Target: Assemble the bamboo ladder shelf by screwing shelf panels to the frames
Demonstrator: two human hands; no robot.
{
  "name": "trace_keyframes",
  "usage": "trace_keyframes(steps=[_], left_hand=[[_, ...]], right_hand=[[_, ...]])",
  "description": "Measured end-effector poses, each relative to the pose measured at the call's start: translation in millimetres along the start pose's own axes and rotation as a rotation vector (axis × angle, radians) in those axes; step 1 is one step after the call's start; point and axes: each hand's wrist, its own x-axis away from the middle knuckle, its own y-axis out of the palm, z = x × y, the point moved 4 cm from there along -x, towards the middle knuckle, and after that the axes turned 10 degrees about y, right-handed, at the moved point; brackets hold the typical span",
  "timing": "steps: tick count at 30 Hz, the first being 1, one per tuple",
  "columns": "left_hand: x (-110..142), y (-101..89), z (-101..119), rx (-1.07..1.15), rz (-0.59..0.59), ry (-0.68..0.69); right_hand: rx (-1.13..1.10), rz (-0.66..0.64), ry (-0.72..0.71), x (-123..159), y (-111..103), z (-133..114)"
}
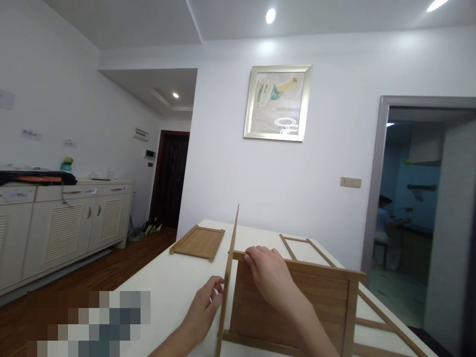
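Note:
A thin wooden side frame (227,282) stands on edge on the white table, seen almost edge-on. My left hand (204,305) is at its left face, fingers curled and touching it; part of the fingertips is hidden. To its right, a brown wooden panel (293,302) with a rail along the top stands upright. Over that top rail my right hand (268,270) is closed, near the corner where panel and side frame meet. Whether the two parts are joined there I cannot tell.
Another slatted wooden panel (199,242) lies flat on the white table (159,277) at the left. An open wooden frame (383,317) lies at the right, behind the upright panel. A white cabinet (78,233) stands left; a person (385,220) is beyond the right doorway.

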Motion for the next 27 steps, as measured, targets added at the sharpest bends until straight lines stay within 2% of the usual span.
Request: trace_keyframes(steps=[4, 7, 11, 15, 19, 27], left_hand=[[-34.4, -14.9, 25.9, 0.106, 0.166, -0.056], [-63.8, -24.0, 58.9, 0.183, 0.168, -0.043], [-93.2, -25.7, 88.1, 0.238, 0.046, -0.068], [-105.8, -19.1, 91.8, 0.244, -0.077, -0.078], [-107.3, -17.7, 86.0, 0.211, -0.237, -0.108], [-95.1, -32.9, 90.6, 0.156, -0.51, -0.159]], right_hand=[[0.006, -0.017, 0.015, -0.2, -1.8, -1.1], [0.016, -0.024, 0.018, -0.3, -3.9, -2.1], [0.012, -0.025, 0.028, 0.1, -5.2, -2.8], [-0.004, -0.013, 0.039, 0.9, -4.8, -3.0], [-0.016, -0.017, 0.035, 1.2, -4.8, -3.3], [-0.036, -0.026, 0.041, 0.7, -3.8, -2.8]])
